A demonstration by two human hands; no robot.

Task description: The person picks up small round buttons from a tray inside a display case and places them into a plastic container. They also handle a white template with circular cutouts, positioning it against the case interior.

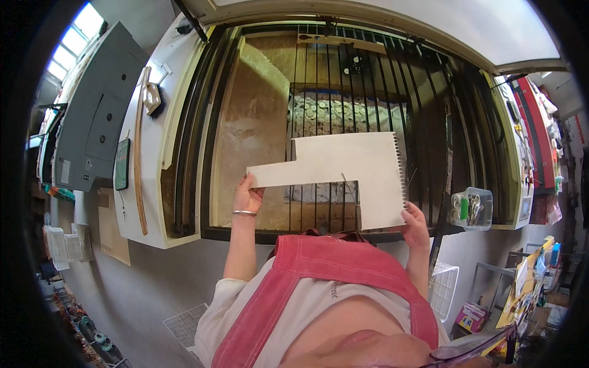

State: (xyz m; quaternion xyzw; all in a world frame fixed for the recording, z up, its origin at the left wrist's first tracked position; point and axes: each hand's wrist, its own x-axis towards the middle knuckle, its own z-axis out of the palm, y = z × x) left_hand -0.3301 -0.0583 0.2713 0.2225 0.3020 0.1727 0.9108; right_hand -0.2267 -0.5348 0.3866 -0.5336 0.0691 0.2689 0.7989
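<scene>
I hold a pale, flat, stepped plywood panel (343,168) with a toothed right edge above the black slatted bed (368,86) of the open cutting machine. My left hand (247,195) fingers pinch its lower left corner; my right hand (416,226) fingers grip its lower right edge. A clear plastic box (472,208) sits on the machine's right rim.

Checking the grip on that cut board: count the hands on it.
2. The left hand grips the pale board's lower-left corner; the right hand holds its lower-right corner, over the open machine bed.
</scene>
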